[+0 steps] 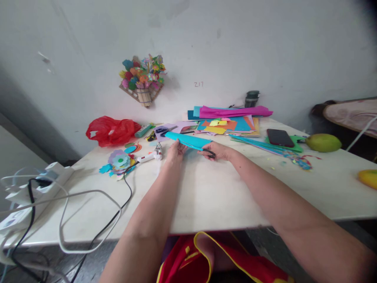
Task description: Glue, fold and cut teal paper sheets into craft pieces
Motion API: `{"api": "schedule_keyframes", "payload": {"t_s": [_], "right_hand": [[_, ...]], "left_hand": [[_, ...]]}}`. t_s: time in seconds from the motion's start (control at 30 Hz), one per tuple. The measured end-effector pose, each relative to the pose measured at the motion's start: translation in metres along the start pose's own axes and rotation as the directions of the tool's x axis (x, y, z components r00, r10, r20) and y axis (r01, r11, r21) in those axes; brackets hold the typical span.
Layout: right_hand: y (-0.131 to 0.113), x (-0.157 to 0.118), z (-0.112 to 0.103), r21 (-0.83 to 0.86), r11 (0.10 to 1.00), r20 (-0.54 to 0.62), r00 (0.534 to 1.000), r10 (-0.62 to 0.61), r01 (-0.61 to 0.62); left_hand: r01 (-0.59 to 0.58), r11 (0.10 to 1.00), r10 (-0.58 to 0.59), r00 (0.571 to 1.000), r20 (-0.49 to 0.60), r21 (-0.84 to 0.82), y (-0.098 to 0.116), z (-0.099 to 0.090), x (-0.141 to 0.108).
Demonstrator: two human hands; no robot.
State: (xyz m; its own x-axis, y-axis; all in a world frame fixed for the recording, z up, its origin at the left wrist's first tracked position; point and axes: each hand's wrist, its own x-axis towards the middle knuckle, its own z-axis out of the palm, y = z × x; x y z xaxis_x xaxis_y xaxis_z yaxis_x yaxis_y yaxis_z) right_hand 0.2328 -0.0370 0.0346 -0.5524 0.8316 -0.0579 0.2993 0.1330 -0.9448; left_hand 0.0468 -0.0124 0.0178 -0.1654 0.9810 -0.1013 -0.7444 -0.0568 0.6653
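Note:
My left hand (176, 150) grips the near left side of a sheet of bright blue paper (190, 139), raised a little over the table. In my right hand (216, 151) is a pair of scissors (210, 153) with dark handles. Their blades lie along the near edge of the paper; whether they are parted is hard to see. Left of my hands rests a white glue gun (150, 157) with a black cord. Beyond it, cut paper flowers (120, 160) are heaped together. A second pair of scissors (165, 130) lies behind the blue paper.
At the back are a red plastic bag (110, 130), coloured sheets (229, 125) and a magenta roll (235, 111). To the right lie a phone (279, 137), thin paper strips (259, 144) and a green fruit (323, 142). A power strip (38, 192) with loose cables occupies the left edge.

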Motion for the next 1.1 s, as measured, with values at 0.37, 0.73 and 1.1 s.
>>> {"api": "schedule_keyframes", "payload": {"t_s": [0.37,0.73,1.1], "right_hand": [[0.0,0.0005,-0.0008,-0.019,1.0,-0.003,1.0,-0.022,0.022],[0.0,0.0006,0.0005,-0.02,1.0,-0.008,1.0,-0.021,0.021],[0.0017,0.0017,0.0014,-0.021,1.0,-0.042,0.999,0.006,-0.007]], "left_hand": [[0.021,1.0,-0.02,0.999,-0.034,0.018,0.0005,0.0006,0.0004],[0.015,1.0,-0.015,1.0,-0.02,0.017,0.0006,-0.001,0.0022],[0.021,1.0,-0.021,1.0,0.021,0.021,-0.0022,-0.0027,0.0047]]}}
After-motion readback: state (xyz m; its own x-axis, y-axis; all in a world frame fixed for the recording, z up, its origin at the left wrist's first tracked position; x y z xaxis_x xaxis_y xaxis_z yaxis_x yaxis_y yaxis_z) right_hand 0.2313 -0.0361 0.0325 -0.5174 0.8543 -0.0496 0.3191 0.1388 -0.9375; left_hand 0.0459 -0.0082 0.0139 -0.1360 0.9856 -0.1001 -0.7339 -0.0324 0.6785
